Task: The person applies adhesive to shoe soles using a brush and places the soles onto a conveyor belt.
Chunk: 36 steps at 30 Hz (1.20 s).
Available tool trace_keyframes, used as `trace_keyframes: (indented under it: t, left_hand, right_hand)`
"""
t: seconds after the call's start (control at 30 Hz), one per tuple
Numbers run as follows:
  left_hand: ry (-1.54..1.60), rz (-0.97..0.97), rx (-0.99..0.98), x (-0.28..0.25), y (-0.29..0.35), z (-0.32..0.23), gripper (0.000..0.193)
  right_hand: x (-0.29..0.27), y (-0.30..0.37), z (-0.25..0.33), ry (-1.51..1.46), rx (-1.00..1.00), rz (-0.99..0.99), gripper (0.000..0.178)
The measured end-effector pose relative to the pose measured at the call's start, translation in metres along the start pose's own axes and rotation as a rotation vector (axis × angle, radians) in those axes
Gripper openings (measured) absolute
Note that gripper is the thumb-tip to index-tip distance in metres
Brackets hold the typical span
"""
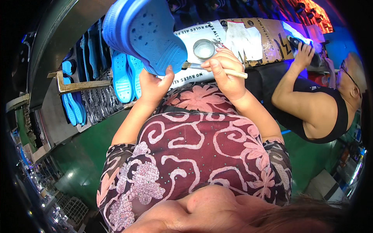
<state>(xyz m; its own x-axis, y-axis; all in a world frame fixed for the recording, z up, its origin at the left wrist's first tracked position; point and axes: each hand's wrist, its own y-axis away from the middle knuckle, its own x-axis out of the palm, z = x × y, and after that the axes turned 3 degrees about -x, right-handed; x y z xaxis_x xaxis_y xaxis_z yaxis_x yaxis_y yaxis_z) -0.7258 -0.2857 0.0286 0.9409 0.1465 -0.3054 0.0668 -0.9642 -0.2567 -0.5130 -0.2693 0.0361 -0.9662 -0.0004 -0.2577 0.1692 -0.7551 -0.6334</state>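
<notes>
My left hand [154, 86] grips a blue foam clog [153, 35] by its near end, thumb pressed on top. The clog is raised and tilted over the bench, with small holes and a ridged patch on the face I see. In my right hand [227, 75] is a flat paintbrush [236, 73] with a pale handle and metal ferrule. Its bristle end meets the clog's near right edge, beside my left thumb. Just beyond my right hand sits a small round dish [204, 49] holding clear or greyish contents.
Printed white sheeting [184, 39] and brown cardboard [270, 44] cover the bench, with torn white paper [243, 40] on top. More blue clog pieces [123, 79] lie at left, beside a metal bracket [83, 86]. A co-worker [318, 105] handles a dark item [297, 42] at right.
</notes>
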Motion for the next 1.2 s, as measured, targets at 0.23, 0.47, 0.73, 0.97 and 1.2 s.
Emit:
trace_keyframes:
  t: [0.23,0.47,0.73,0.97,1.2]
  left_hand:
    - [-0.157,0.003,0.201,-0.002,-0.002,0.006,0.014]
    - [-0.181,-0.013,0.241,-0.004,-0.001,0.007,0.016]
    - [-0.154,-0.042,0.211,-0.005,-0.001,0.005,0.017]
    - [-0.083,-0.003,0.193,-0.002,0.001,0.012,0.019]
    - [0.028,-0.078,0.238,0.005,-0.005,0.005,0.024]
  right_hand:
    - [0.001,0.002,0.000,0.115,-0.023,-0.006,0.024]
    - [-0.001,-0.001,0.001,0.076,-0.047,0.008,0.025]
    - [-0.003,-0.007,-0.001,0.213,-0.072,0.087,0.025]
    - [0.001,-0.007,0.002,0.192,-0.126,0.104,0.024]
    - [0.006,-0.001,-0.003,0.122,-0.120,0.087,0.021]
